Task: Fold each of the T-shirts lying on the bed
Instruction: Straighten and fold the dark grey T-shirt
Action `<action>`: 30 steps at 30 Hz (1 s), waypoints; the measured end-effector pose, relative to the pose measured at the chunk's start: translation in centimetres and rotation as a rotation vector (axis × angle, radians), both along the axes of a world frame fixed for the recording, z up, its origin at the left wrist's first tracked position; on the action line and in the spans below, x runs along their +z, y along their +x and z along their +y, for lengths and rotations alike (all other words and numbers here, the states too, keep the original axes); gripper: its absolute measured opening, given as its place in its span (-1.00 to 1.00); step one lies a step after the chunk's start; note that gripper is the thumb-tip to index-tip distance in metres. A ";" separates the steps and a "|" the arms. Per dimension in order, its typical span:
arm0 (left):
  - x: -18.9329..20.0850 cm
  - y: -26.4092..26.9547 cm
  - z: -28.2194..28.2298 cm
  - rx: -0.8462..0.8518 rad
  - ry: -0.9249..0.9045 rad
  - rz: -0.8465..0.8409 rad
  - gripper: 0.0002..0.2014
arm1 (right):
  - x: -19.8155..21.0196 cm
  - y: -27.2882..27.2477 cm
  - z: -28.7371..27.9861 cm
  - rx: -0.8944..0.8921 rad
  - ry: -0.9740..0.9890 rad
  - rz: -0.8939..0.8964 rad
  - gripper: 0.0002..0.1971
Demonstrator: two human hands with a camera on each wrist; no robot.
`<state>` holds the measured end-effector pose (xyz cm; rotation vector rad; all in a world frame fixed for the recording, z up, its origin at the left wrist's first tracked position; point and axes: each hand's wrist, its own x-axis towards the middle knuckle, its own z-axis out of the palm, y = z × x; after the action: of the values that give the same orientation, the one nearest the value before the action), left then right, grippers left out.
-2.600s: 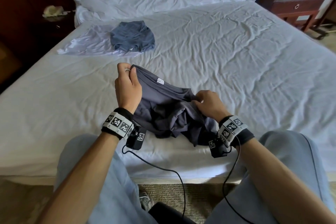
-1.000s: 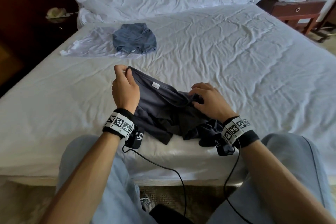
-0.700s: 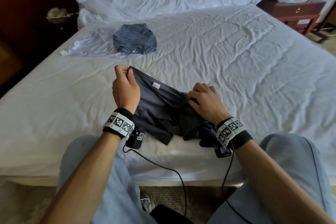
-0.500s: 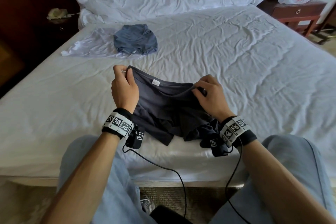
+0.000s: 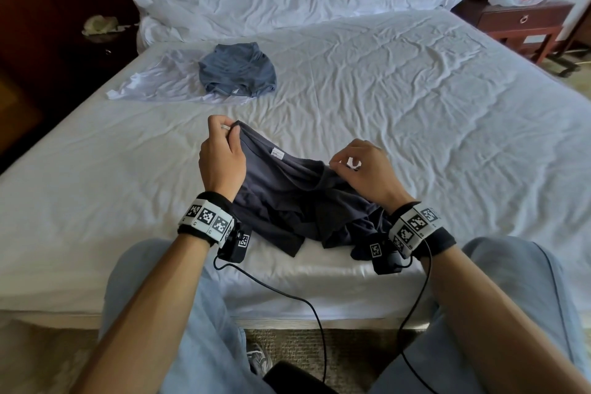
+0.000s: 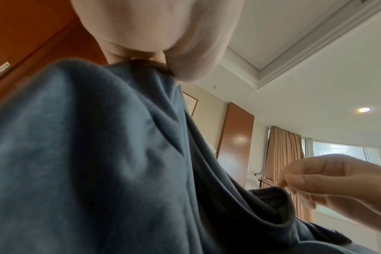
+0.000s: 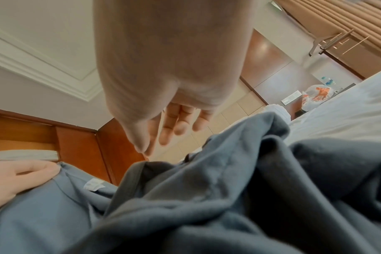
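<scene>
On the wide white-sheeted bed point(image 5: 399, 112), a crumpled dark grey cotton T-shirt point(image 5: 287, 201) lies bunched at the near edge before you. Your left hand point(image 5: 222, 158) pinches its collar corner and lifts it; your right hand point(image 5: 364, 169) hovers over the bunched fabric, fingers loosely apart, gripping nothing.

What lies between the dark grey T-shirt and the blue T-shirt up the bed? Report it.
In the head view: the pale T-shirt's edge poking out beneath the blue T-shirt, then only bare wrinkled bedsheet down to the dark grey T-shirt.
</scene>
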<state>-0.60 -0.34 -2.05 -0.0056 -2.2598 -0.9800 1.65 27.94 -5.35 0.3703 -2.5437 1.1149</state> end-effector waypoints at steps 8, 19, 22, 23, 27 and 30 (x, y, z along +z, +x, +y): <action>0.1 0.2 0.2 0.003 -0.003 -0.027 -0.91 | -0.7 0.2 0.0 0.021 0.171 -0.070 -0.61; -0.3 -0.3 -0.2 -0.024 0.002 -0.005 -0.85 | -0.8 0.4 -0.8 0.011 0.105 0.005 -0.89; -0.3 -0.4 -0.5 -0.020 0.007 0.009 -0.84 | 0.2 0.2 -0.5 -0.093 -0.067 0.067 -0.87; -0.2 -0.4 -0.5 -0.016 0.012 0.013 -0.84 | 0.6 0.2 -0.2 -0.134 -0.104 0.090 -0.86; 0.0 -0.7 -1.0 -0.014 0.030 0.038 -0.81 | 2.5 -0.1 2.2 -0.283 -0.155 0.170 -0.82; 0.2 -0.7 -1.1 -0.083 -0.008 0.008 -0.80 | 3.5 -0.1 4.0 -0.322 -0.116 0.206 -0.81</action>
<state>-1.27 -1.43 -1.88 -0.1079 -2.2719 -1.0120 1.56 31.98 -1.81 0.0396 -2.2468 1.0355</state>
